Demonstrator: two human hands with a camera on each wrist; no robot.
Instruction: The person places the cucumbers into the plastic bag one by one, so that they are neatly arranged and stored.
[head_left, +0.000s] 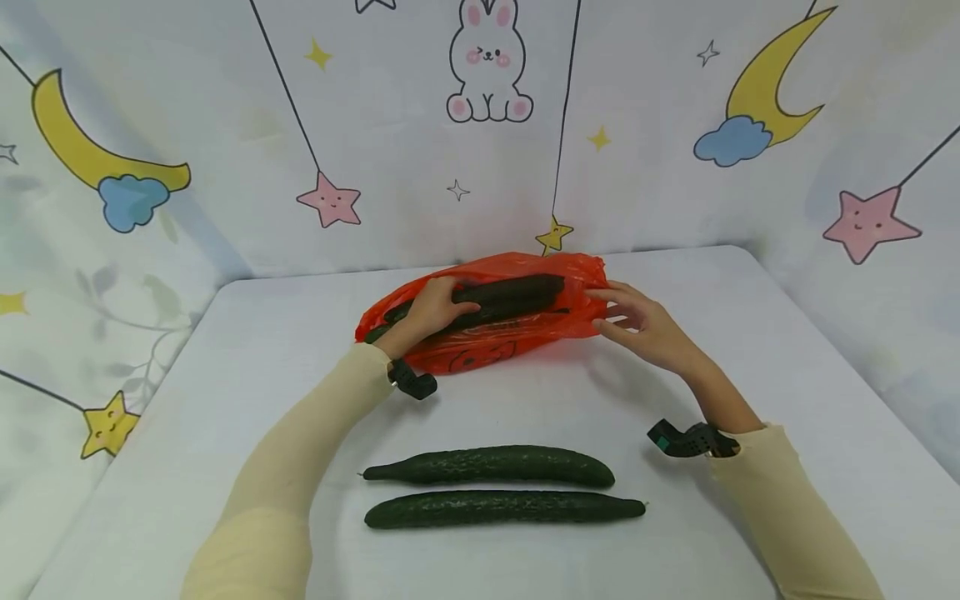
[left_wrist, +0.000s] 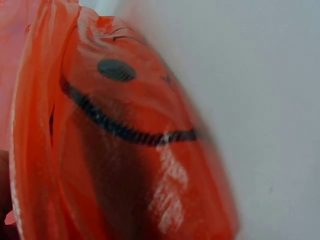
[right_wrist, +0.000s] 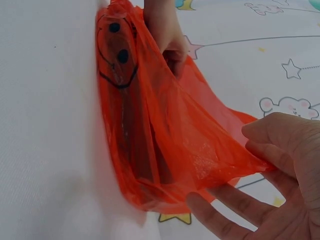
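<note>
A red plastic bag (head_left: 487, 357), printed with a black drawing, lies at the back of the white table, its mouth facing up. Dark green cucumbers (head_left: 517, 292) lie inside it. My left hand (head_left: 431, 312) reaches into the mouth and grips a cucumber there; its fingertips are partly hidden. At the bag's right end my right hand (head_left: 637, 327) holds the edge of the film between spread fingers, and the right wrist view shows that edge drawn out to the fingers (right_wrist: 280, 132). The left wrist view is mostly filled by the bag's side (left_wrist: 125, 175).
Nearer the front, two long cucumbers lie side by side, one behind (head_left: 487, 465) and one in front (head_left: 502, 508). A patterned cloth wall (head_left: 405, 125) closes off the back and both sides. Small black cameras sit on both wrists.
</note>
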